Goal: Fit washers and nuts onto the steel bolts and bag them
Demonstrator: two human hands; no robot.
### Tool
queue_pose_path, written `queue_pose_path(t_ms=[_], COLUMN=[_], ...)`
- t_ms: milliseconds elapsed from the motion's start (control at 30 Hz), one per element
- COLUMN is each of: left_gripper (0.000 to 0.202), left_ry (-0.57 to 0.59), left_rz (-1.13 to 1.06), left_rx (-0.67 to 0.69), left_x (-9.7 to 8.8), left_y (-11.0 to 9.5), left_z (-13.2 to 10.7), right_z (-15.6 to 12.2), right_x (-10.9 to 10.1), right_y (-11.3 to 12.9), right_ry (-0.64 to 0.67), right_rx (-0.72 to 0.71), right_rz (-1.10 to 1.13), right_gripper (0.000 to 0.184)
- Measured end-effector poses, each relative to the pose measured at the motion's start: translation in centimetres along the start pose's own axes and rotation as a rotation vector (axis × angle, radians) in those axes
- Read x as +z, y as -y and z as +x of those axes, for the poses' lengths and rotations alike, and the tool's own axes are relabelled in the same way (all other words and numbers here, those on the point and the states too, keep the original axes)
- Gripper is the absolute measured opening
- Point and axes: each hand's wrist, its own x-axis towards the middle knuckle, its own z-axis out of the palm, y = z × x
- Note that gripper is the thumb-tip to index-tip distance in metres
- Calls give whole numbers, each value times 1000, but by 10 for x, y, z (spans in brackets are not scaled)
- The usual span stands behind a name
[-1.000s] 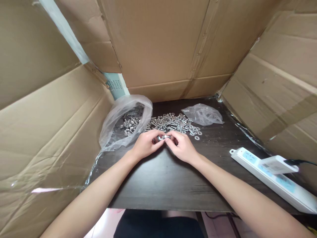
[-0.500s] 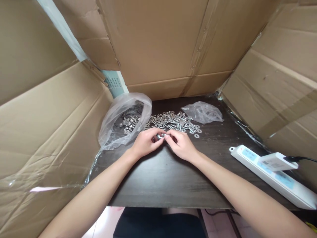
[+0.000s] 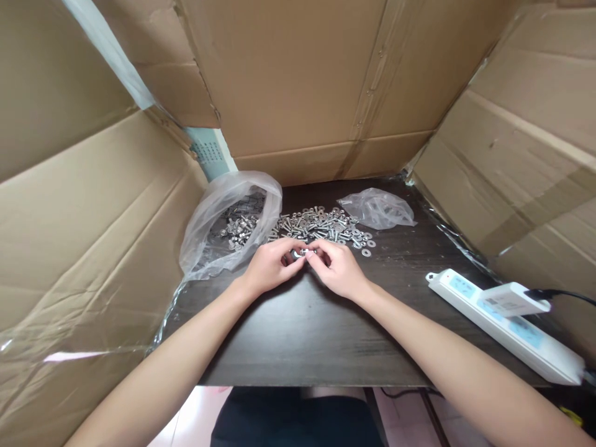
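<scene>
In front of the pile, my left hand (image 3: 274,266) and my right hand (image 3: 339,268) meet, thumbs and fingertips pinched together. Between them is a small silver bolt (image 3: 305,252), lying roughly sideways. A washer seems to sit on it at the left fingertips; whether the right fingertips also pinch a nut is hidden. Just beyond the hands lies a loose pile of silver bolts, nuts and washers (image 3: 321,225). To the left stands an open clear plastic bag (image 3: 198,248) with more metal hardware (image 3: 242,231) inside.
A crumpled clear bag (image 3: 384,208) lies behind the pile on the right. On the dark table (image 3: 298,341), a white power strip (image 3: 500,326) holds a plugged-in white adapter (image 3: 514,299) with a black cable. Cardboard walls (image 3: 298,81) close in the back and both sides.
My right fingertips have closed in on the bolt, and less of it shows between the hands. The whole view has shifted slightly; the pile and bags look unchanged.
</scene>
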Motion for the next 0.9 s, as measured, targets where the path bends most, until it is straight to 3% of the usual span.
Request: queue_pose_path(t_ms=[900], left_gripper=[20], left_ry=[-27], left_rz=[-3], left_rx=[26], left_x=[0], left_y=[0], left_z=[1], right_z=[1], right_x=[-1], right_y=[2], right_ry=[27], right_rx=[-21], right_rz=[9], right_gripper=[20])
